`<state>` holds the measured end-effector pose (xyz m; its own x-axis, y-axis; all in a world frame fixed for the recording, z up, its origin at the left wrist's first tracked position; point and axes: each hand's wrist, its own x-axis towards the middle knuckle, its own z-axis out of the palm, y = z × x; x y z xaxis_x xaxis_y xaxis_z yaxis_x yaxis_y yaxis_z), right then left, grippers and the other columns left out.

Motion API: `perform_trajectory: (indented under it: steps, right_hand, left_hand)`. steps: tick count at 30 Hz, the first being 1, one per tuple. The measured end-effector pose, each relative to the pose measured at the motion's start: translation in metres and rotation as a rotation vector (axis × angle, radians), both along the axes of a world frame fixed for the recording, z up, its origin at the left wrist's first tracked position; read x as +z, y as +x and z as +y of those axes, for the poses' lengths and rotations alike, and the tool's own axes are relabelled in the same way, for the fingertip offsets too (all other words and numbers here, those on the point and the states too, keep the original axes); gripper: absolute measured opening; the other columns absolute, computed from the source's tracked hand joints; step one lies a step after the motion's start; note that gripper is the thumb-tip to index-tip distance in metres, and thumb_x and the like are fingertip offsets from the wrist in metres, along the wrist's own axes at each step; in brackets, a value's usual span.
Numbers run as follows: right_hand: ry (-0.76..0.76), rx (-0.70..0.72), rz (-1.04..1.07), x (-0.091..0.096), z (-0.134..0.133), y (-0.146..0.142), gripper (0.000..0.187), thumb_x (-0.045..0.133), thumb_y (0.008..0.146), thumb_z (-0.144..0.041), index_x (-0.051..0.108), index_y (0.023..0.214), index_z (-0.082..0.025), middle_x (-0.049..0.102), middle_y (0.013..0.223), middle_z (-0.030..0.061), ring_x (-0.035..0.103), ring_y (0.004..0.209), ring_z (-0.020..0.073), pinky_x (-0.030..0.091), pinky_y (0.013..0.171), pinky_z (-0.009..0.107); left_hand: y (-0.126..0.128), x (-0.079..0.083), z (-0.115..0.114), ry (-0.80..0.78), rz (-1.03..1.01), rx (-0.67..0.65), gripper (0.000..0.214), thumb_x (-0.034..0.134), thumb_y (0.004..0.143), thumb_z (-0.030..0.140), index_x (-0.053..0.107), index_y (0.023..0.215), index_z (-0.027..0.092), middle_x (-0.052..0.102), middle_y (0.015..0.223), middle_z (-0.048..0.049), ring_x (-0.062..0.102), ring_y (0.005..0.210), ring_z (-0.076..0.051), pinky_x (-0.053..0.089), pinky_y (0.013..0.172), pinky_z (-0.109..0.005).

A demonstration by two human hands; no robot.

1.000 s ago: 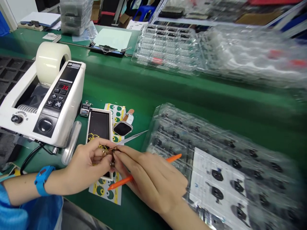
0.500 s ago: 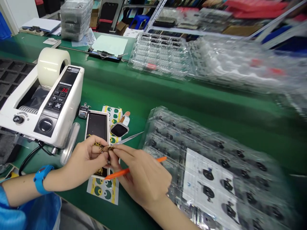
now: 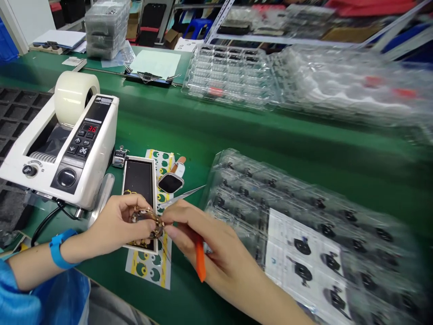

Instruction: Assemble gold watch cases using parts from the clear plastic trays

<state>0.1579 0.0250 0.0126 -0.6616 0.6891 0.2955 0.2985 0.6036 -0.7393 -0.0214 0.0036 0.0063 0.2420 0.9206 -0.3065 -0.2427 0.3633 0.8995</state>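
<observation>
My left hand [image 3: 118, 223] is closed round the left side of a small ring-shaped, gold-brown part [image 3: 158, 228], which it holds tilted over a shallow tray. My right hand [image 3: 213, 243] has thumb and forefinger pinched at the part's right edge. An orange pen-like stick [image 3: 200, 262] lies in the same hand, its end pointing down toward me. Whatever is between those fingertips is too small to make out. Below the hands, the white-rimmed tray [image 3: 156, 180] with a black inside holds yellowish pieces. Metal tweezers [image 3: 184, 195] lie just beyond the right fingers.
A white tape dispenser [image 3: 84, 149] stands at the left, beside a metal counter [image 3: 119, 157]. A watch [image 3: 171, 182] lies on a yellow-and-white sticker sheet [image 3: 152, 271]. Clear blister trays [image 3: 243, 198] with black parts and a printed paper cover the right. More clear trays [image 3: 233, 76] stand behind.
The ring-shaped part has turned to show more of its face. My right hand has shifted slightly right, and the orange stick has swung from nearly level to pointing down.
</observation>
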Motion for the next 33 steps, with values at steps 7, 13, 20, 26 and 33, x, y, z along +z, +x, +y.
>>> perform_trajectory:
  steps: [7,13,20,26,33]
  right_hand:
    - [-0.137,-0.017,-0.038,-0.005,-0.007,-0.006,0.029,0.032,0.101,-0.024,0.037,0.073,-0.022,0.041,0.060,-0.0044,0.038,0.049,0.0104,0.032,0.045,0.022]
    - [-0.167,0.018,-0.109,-0.001,-0.001,0.000,0.023,0.031,0.103,-0.027,0.045,0.085,-0.023,0.050,0.068,-0.0029,0.045,0.055,0.0111,0.038,0.050,0.022]
    - [-0.362,-0.097,-0.032,0.001,-0.003,-0.004,0.045,0.031,0.101,-0.047,0.030,0.064,-0.022,0.029,0.056,-0.0050,0.028,0.049,0.0103,0.026,0.042,0.023]
    - [-0.600,-0.186,0.203,0.003,-0.014,-0.016,0.051,0.047,0.091,-0.060,0.041,0.060,-0.020,0.033,0.056,-0.0040,0.031,0.050,0.0106,0.033,0.043,0.021]
    - [-0.823,-0.202,0.423,-0.009,-0.028,-0.022,0.038,0.060,0.086,-0.051,0.050,0.064,-0.021,0.034,0.057,-0.0027,0.032,0.048,0.0113,0.040,0.041,0.021]
  left_hand:
    - [0.002,0.002,0.001,0.094,0.077,0.047,0.012,0.062,0.060,0.010,0.052,0.057,0.016,0.048,0.055,0.0062,0.042,0.051,-0.006,0.035,0.050,-0.019]
    - [-0.004,-0.003,0.000,-0.090,-0.034,-0.049,0.022,0.075,0.068,0.027,0.056,0.069,0.016,0.054,0.053,0.0039,0.047,0.043,-0.007,0.034,0.042,-0.018]
    - [-0.002,-0.009,-0.002,0.153,0.112,-0.002,0.019,0.070,0.077,0.029,0.058,0.070,0.016,0.053,0.061,0.0024,0.050,0.048,-0.009,0.041,0.046,-0.021]
    - [-0.002,-0.024,-0.009,1.058,0.850,0.225,0.023,0.050,0.091,0.010,0.069,0.102,0.016,0.064,0.078,-0.0057,0.061,0.071,-0.016,0.050,0.061,-0.027]
    - [0.005,-0.027,-0.031,1.224,1.108,0.072,0.037,0.037,0.095,0.007,0.056,0.127,0.007,0.069,0.109,-0.0212,0.067,0.102,-0.029,0.056,0.085,-0.040]
